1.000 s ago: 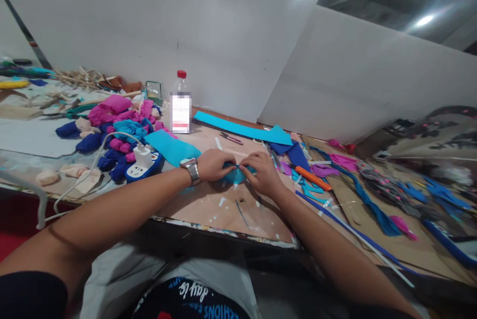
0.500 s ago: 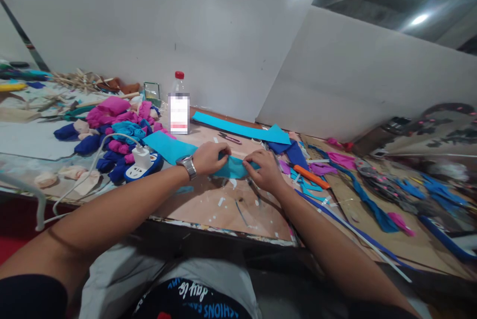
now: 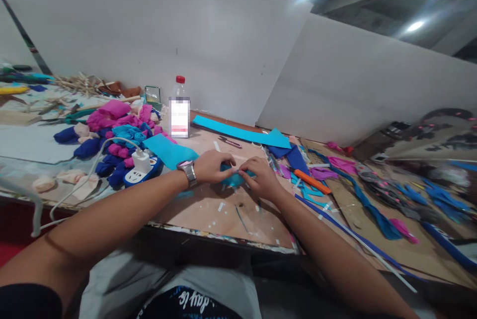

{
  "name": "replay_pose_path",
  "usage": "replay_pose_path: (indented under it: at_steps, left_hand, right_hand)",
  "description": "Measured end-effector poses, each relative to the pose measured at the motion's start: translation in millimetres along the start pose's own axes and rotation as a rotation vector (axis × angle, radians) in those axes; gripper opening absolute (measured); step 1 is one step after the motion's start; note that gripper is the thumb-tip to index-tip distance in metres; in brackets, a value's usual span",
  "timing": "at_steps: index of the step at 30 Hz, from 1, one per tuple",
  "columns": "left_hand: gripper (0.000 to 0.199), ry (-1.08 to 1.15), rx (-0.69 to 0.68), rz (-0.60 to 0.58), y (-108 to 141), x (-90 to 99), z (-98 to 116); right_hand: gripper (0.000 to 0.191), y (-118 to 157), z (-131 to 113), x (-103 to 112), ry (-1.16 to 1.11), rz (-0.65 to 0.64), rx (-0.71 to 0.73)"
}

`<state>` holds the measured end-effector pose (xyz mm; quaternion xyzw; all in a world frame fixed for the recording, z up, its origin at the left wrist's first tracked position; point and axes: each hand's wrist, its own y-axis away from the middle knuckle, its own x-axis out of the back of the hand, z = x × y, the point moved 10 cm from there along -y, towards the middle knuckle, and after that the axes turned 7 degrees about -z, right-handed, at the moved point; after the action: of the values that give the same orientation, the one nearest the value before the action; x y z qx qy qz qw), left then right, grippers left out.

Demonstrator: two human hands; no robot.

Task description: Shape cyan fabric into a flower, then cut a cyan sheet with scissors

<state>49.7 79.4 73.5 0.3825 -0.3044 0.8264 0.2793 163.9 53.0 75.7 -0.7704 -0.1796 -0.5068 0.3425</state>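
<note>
A small piece of blue fabric (image 3: 234, 180) is bunched between my two hands above the worktable. My left hand (image 3: 213, 166), with a metal watch on the wrist, pinches its left side. On the other side, my right hand (image 3: 261, 176) grips it with thumb and fingers, the fingertips of both hands nearly touching. Beside my left wrist lies a flat blue piece (image 3: 169, 151). Behind the hands are a long blue strip (image 3: 234, 131) and small dark snips (image 3: 230, 142).
A bottle with a red cap (image 3: 180, 79) stands near the wall. Left are a power strip (image 3: 138, 175) with a white cable and a pile of coloured fabric bundles (image 3: 112, 115). An orange cutter (image 3: 311, 181), scraps and a white stick lie right.
My hands have come closer together, and the blue fabric between them, stretched out before, is now gathered into a smaller bunch. The view has tilted slightly.
</note>
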Motion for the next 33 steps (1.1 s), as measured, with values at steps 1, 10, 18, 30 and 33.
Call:
replay_pose_path:
  at_steps: [1,10,18,30,33]
  left_hand:
    - [0.027,-0.029,-0.013,-0.034,-0.1,-4.0,3.0]
    - [0.025,-0.135,0.025,-0.069,-1.8,-13.7,-1.9]
    - [0.025,-0.094,0.004,-0.071,-1.8,-14.6,0.9]
    - [0.029,-0.124,0.013,-0.115,-3.4,-16.6,-2.0]
    - [0.029,-0.135,0.009,-0.132,-2.5,-17.9,-0.8]
  right_hand:
    - [0.025,-0.2,-1.8,-1.0,-0.006,-0.009,0.007]
    - [0.016,1.8,2.8,4.1,0.129,0.029,-0.045]
    - [0.014,-0.4,-10.0,-5.2,0.165,-0.022,0.016]
    - [0.013,0.9,-9.7,7.2,0.029,0.090,0.065]
    - [0.013,1.3,-9.7,8.3,0.037,0.111,0.080]
